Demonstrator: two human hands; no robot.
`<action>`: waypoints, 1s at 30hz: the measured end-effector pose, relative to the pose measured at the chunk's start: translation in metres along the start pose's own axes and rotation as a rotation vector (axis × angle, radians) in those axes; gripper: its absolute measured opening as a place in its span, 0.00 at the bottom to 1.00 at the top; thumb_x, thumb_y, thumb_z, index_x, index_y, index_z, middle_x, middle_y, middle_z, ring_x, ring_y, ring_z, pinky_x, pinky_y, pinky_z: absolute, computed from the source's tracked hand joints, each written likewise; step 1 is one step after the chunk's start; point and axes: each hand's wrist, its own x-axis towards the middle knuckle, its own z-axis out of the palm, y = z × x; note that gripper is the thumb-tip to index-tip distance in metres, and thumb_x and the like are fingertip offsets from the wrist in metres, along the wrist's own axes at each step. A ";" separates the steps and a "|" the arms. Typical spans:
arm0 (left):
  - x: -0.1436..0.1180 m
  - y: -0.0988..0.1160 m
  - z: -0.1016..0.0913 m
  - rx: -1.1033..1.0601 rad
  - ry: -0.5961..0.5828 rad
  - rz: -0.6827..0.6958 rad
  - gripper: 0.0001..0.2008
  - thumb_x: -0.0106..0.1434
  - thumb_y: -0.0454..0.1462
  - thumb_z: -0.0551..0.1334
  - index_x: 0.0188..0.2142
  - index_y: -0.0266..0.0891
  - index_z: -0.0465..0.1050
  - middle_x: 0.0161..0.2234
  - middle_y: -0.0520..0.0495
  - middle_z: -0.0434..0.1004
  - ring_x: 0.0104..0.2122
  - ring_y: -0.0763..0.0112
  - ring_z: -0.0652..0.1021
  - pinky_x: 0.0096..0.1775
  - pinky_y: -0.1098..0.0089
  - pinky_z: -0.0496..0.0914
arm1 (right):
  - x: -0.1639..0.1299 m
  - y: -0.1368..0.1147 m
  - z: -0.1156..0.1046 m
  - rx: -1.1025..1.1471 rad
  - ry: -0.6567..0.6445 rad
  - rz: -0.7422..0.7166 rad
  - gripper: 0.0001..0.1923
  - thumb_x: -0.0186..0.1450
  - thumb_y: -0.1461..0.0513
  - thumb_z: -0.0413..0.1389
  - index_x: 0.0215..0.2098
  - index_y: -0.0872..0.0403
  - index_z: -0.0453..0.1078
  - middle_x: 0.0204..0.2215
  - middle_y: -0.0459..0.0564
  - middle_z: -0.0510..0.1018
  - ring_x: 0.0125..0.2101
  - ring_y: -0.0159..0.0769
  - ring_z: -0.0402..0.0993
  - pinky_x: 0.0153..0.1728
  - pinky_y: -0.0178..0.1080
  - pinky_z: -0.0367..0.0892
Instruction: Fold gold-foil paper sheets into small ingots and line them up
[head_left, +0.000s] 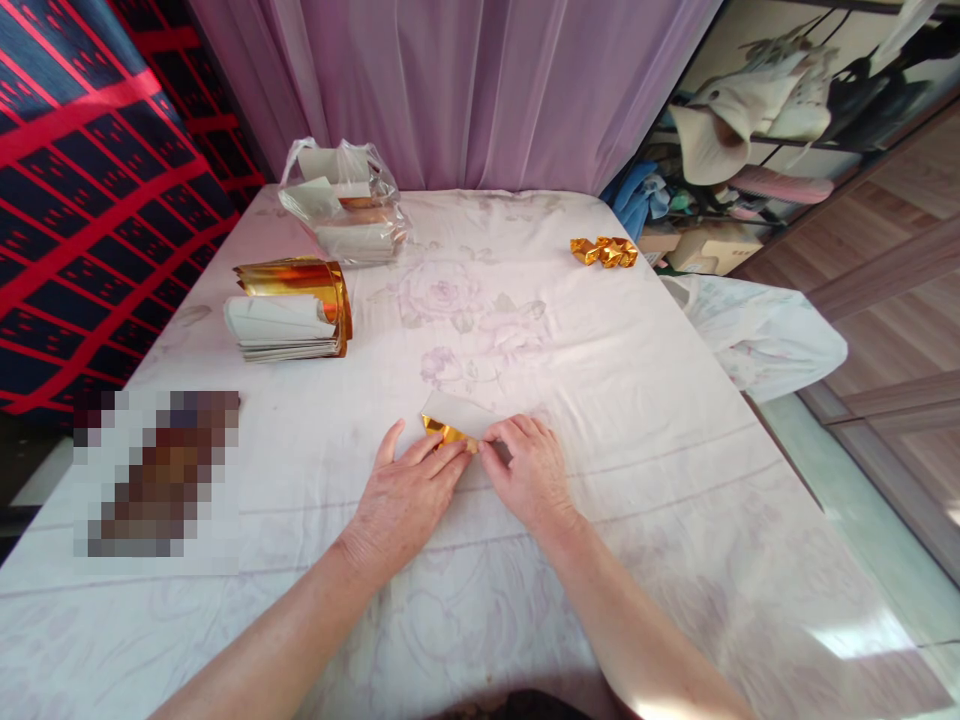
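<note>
A sheet of gold foil paper [463, 408], white on its back, lies partly folded on the table in front of me. Along its near edge a gold strip shows, turned over the white side. My left hand [409, 490] lies flat over this strip, fingers stretched and thumb apart, pressing the paper down. At the right end of the fold, my right hand [529, 465] pinches the paper between thumb and forefinger. The fingers hide part of the crease.
A stack of gold-and-white paper [292, 325] stands at the left, with a clear plastic bag [352, 215] of paper behind it. Folded gold pieces [604, 252] sit at the back right. A blurred-out object [161, 475] lies at the left. A white bag [772, 335] hangs beyond the right edge.
</note>
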 end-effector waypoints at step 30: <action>-0.001 0.000 -0.001 0.013 -0.018 -0.005 0.16 0.69 0.34 0.55 0.54 0.46 0.72 0.53 0.48 0.77 0.51 0.62 0.76 0.64 0.49 0.51 | 0.002 -0.003 0.000 0.091 -0.052 -0.023 0.04 0.65 0.64 0.56 0.32 0.50 0.73 0.31 0.46 0.77 0.35 0.38 0.71 0.36 0.39 0.56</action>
